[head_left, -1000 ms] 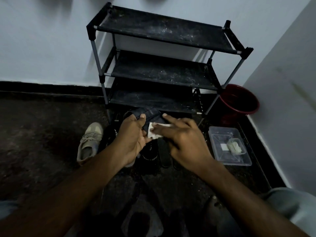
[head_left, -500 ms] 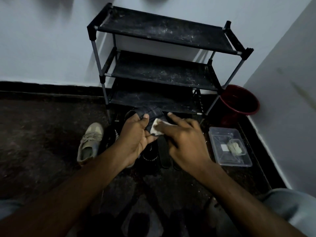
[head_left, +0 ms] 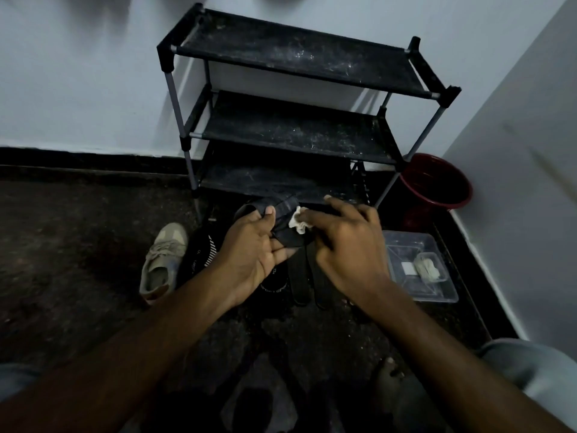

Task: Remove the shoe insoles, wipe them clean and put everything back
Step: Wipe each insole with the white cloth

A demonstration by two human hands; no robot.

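Note:
My left hand (head_left: 253, 248) grips a dark insole (head_left: 282, 210), thumb on top, holding it above the floor in front of the shoe rack. My right hand (head_left: 346, 245) presses a small crumpled white wipe (head_left: 298, 220) against the insole's upper face. Below my hands, two more dark insoles (head_left: 301, 282) lie flat on the floor beside a pair of black shoes (head_left: 203, 251) with white print. A beige sneaker (head_left: 164, 260) lies to the left of them.
A black three-tier shoe rack (head_left: 296, 129) stands against the white wall. A red bucket (head_left: 437, 185) sits in the corner at its right. A clear plastic box (head_left: 437, 295) holding wipes rests on the dark floor near the right wall. My foot (head_left: 390, 379) shows at the bottom.
My right hand has slid the wipe up along the insole, away from me. The left hand has kept its hold and shifted slightly upward.

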